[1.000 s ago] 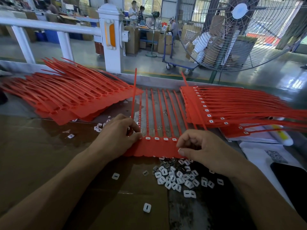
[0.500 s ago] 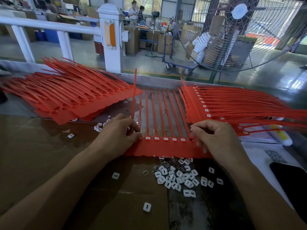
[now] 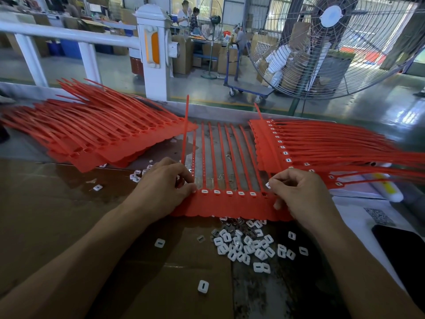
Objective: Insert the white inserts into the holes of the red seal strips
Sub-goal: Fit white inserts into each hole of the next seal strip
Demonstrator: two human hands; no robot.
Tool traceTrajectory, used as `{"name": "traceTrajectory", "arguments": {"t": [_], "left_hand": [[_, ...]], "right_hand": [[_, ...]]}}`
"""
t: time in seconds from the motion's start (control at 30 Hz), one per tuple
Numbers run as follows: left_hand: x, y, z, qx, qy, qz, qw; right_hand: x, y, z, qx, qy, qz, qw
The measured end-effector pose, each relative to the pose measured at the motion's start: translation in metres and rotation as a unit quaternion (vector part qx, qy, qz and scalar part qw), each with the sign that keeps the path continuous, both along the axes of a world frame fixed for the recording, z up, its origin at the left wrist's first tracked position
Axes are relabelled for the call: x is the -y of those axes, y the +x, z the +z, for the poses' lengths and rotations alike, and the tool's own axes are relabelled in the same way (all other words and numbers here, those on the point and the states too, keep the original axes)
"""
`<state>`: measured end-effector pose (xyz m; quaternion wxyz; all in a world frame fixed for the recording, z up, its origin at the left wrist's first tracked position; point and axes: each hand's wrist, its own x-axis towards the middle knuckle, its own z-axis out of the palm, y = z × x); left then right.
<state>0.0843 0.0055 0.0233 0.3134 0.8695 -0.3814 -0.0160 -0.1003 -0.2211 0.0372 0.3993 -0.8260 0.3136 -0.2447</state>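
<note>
So my right hand (image 3: 301, 194) has come up off the heap of small white plastic inserts (image 3: 247, 246) on the tabletop and now pinches one white insert (image 3: 268, 185) in its fingers, just right of the open hole (image 3: 264, 194) in the flat red plastic seal strip sheet (image 3: 230, 204). Five holes left of that one are already filled, so this looks like the next to go in. My left hand (image 3: 161, 187) is curled, thumb pressing the sheet's left end down; whether it grips a strip I can't tell.
</note>
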Motion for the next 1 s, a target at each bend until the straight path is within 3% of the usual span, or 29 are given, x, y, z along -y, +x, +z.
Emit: {"name": "traceTrajectory", "arguments": {"t": [0.53,1.0], "left_hand": [[0.0004,-0.0001,-0.0017,0.001,0.000,-0.001,1.000],[0.0014,-0.0011,0.0004,-0.005,0.002,0.001,1.000]], "right_hand": [[-0.0044,-0.0018,0.0020,0.005,0.022,0.035,0.999],[-0.0006,0.0019,-0.0031,0.001,-0.076,0.012,0.997]]}}
